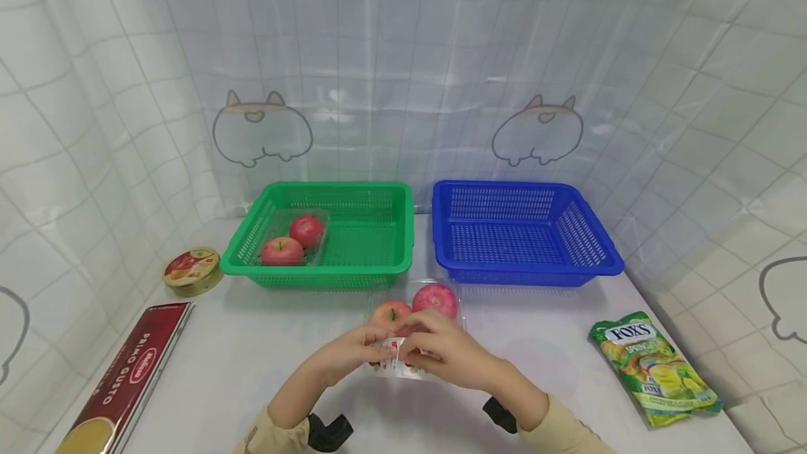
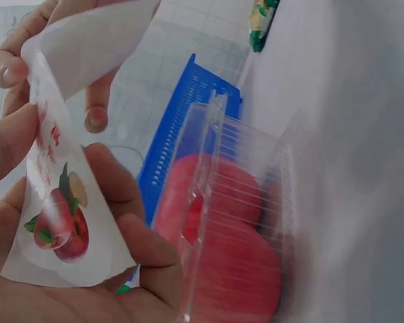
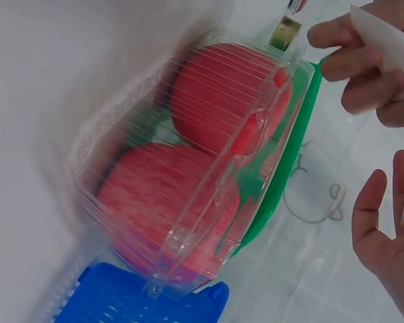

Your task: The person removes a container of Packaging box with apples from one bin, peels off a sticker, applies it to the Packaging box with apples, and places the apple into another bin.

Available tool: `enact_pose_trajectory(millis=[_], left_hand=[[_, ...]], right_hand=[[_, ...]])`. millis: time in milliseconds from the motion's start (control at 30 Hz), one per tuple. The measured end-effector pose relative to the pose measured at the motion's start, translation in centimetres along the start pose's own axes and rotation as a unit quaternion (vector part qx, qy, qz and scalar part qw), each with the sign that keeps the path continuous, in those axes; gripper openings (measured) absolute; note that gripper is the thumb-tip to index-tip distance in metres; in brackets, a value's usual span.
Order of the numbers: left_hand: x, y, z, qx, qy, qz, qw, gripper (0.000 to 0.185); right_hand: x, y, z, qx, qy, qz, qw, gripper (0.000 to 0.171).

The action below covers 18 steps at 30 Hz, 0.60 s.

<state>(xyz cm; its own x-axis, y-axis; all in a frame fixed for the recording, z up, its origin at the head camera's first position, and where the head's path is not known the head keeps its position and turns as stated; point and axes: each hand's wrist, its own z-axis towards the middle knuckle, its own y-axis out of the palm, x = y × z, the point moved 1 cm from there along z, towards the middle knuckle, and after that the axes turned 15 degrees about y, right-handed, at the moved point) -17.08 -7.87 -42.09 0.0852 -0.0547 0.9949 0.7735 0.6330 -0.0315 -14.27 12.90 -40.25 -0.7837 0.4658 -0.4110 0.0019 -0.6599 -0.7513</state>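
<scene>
Between both hands, left (image 1: 343,354) and right (image 1: 441,349), each grip pinches an apple-printed label (image 1: 396,358), its red writing unreadable.

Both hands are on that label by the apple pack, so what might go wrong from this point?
1. The white paper label with apple print is pinched between the left hand and right hand and already curls; it may crease or tear.
2. The clear plastic clamshell holding two red apples sits unheld just behind the hands; a bump might slide it towards the blue plastic basket.
</scene>
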Motion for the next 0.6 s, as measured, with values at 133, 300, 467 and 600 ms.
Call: enact_pose_trajectory(millis=[133,300,467,600], left_hand=[[-0.4,-0.1,-0.3,-0.021,-0.004,0.011,0.9997,0.038],[-1.0,-0.1,-0.7,-0.040,-0.020,0.027,0.9986,0.031],[-2.1,0.1,-1.2,-0.045,-0.058,0.039,0.9966,0.026],[-3.1,0.1,-1.4,-0.044,-0.074,0.053,0.9949,0.023]], right_hand=[[-0.2,0.1,-0.5,-0.012,0.025,-0.001,1.000,0.003],[-0.2,-0.1,-1.1,-0.021,0.054,0.034,0.998,0.013],[0.2,-0.2,-1.8,-0.024,0.069,0.060,0.996,0.020],[0.6,-0.3,-2.4,-0.039,0.102,0.093,0.990,0.020]])
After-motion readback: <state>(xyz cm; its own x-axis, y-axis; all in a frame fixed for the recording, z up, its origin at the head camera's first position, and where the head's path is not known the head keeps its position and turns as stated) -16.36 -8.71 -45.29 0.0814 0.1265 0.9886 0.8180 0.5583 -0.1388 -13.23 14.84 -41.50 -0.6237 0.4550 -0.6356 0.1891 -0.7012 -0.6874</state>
